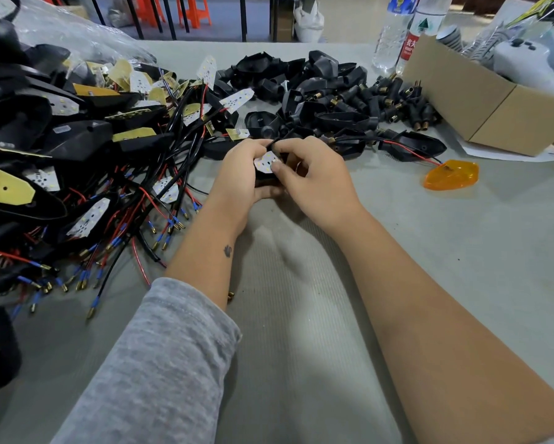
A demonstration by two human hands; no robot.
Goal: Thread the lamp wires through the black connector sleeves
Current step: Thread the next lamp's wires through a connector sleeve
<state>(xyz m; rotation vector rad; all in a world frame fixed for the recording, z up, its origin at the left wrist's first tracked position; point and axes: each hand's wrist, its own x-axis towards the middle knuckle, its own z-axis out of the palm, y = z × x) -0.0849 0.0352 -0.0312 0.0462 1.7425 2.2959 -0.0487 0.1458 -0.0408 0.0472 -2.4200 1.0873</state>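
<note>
At the table's middle, my left hand (237, 174) grips a black lamp housing with a white LED board (265, 162) facing up. My right hand (314, 181) curls over the same piece, thumb pressing the board's edge and fingers pinching a black wire at its top. A heap of wired lamp boards (115, 174) with red and black leads and blue-capped terminals lies to the left. Black connector sleeves with brass ends (394, 100) are piled at the back right, beside empty black housings (304, 91).
An orange lens (451, 175) lies right of my hands, wired to a black housing (412, 145). A cardboard box (493, 104) stands at the far right, water bottles (397, 30) behind it. A plastic bag (70, 30) sits far left.
</note>
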